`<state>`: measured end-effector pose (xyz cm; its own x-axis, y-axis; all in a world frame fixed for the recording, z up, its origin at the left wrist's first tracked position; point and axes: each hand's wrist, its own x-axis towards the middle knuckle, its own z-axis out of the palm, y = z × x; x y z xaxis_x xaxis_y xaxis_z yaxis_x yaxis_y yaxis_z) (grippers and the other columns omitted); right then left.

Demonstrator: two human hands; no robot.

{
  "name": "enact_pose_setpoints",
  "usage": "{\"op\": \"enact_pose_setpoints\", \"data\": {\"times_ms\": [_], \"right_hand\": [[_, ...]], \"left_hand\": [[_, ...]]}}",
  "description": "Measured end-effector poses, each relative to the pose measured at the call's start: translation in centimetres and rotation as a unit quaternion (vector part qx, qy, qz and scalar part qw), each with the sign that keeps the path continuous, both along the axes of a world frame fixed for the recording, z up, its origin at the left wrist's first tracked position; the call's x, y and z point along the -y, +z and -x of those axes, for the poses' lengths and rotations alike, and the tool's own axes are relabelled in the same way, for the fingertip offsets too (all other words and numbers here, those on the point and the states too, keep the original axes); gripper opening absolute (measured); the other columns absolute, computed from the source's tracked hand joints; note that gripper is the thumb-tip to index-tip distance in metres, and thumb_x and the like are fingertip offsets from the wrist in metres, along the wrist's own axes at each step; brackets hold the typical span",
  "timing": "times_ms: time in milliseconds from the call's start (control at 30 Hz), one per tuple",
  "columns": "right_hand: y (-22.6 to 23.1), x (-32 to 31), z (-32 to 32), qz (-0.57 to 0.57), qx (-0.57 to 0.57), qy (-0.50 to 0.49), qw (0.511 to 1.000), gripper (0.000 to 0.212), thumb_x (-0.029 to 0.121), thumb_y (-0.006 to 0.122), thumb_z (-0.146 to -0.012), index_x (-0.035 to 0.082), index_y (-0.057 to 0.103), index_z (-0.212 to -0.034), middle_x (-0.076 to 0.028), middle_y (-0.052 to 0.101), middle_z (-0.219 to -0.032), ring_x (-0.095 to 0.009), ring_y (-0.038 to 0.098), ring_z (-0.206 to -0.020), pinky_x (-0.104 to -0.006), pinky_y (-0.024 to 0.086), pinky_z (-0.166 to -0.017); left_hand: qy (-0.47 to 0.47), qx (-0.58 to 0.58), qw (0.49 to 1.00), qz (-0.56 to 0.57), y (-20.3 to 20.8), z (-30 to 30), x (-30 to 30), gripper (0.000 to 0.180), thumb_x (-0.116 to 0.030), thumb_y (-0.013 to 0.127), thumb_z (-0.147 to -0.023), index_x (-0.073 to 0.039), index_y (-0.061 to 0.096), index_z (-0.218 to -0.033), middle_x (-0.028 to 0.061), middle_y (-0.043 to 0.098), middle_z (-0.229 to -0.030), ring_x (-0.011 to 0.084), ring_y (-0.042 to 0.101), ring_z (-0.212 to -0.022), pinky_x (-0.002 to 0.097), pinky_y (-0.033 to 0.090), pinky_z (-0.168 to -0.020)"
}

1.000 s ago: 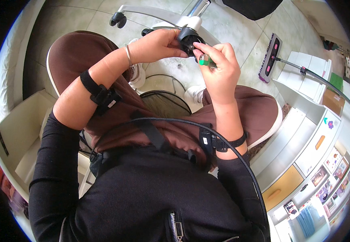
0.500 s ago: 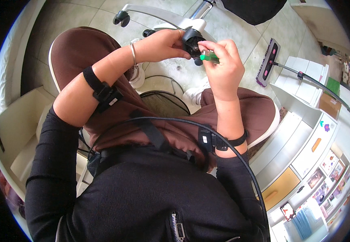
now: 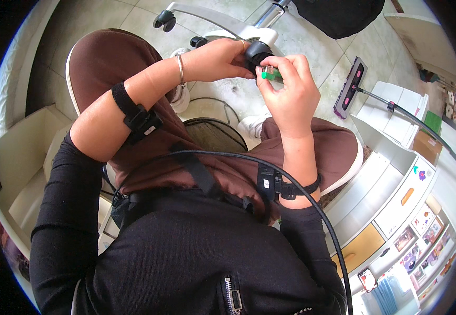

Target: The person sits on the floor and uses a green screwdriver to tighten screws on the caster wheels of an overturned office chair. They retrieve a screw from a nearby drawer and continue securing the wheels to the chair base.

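Note:
A black caster sits at the end of one arm of the chair's light-coloured base, ahead of me. My left hand is closed round the caster's left side, its thumb below and its fingertips partly hidden behind it. My right hand pinches a small tool with a bright green end close against the caster's right side. The tool's working tip is hidden, so its kind cannot be made out. Two more black casters show on the base to the left.
A black cable arcs across my lap. A grey floor brush with a long handle lies to the right, near white drawers. Beyond the chair post hangs a black rounded part. Between my legs is a dark mesh item.
The caster and chair base appear slightly further right and lower in view. My right fingers have curled more round the green-ended tool, and they cover more of the caster.

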<state>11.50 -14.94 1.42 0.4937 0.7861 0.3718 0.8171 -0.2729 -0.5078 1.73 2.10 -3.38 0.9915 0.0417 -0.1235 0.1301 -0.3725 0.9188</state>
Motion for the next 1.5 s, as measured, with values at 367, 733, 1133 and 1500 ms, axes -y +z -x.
{"op": "enact_pose_setpoints", "data": {"times_ms": [367, 733, 1133, 1500], "right_hand": [[-0.1, -0.1, 0.1, 0.046, 0.05, 0.034, 0.997, 0.029, -0.004, 0.066, -0.065, 0.015, 0.064, -0.087, -0.002, 0.055, -0.085, -0.023, 0.061, -0.07, -0.0342, 0.047, -0.057], [0.2, 2.0, -0.7, 0.008, -0.086, 0.039, 0.995, 0.025, -0.003, 0.067, -0.071, 0.012, 0.063, -0.089, -0.004, 0.054, -0.086, -0.023, 0.059, -0.072, -0.0332, 0.047, -0.06], [-1.0, 1.0, -0.2, -0.014, -0.084, -0.009, 0.996, 0.025, 0.009, 0.08, -0.067, 0.016, 0.071, -0.089, -0.002, 0.055, -0.08, -0.018, 0.058, -0.066, -0.0303, 0.046, -0.056], [-0.8, 0.9, -0.3, -0.017, 0.073, -0.002, 0.997, 0.021, 0.01, 0.08, -0.066, 0.016, 0.073, -0.085, 0.0, 0.057, -0.076, -0.017, 0.058, -0.066, -0.0296, 0.046, -0.055]], "left_hand": [[0.024, 0.027, 0.999, 0.005, -0.2, 0.4, -0.4, 0.047, -0.02, 0.077, -0.078, 0.007, 0.058, -0.112, 0.0194, 0.069, -0.089, 0.0264, 0.069, -0.083, 0.0322, 0.053, -0.076], [0.011, -0.043, 0.999, 0.011, 0.3, 0.2, -0.4, 0.041, -0.009, 0.076, -0.08, 0.005, 0.056, -0.113, 0.0096, 0.069, -0.096, 0.0117, 0.065, -0.087, 0.0278, 0.053, -0.079], [0.018, -0.02, 0.997, 0.071, -0.1, 0.2, -0.1, 0.047, -0.012, 0.076, -0.082, 0.004, 0.053, -0.12, 0.009, 0.068, -0.098, 0.0108, 0.064, -0.088, 0.026, 0.053, -0.08], [0.011, -0.044, 0.999, 0.017, 0.2, 0.0, -0.1, 0.049, -0.015, 0.075, -0.082, 0.006, 0.053, -0.121, 0.0119, 0.068, -0.101, 0.0118, 0.066, -0.089, 0.0273, 0.054, -0.08]]}}
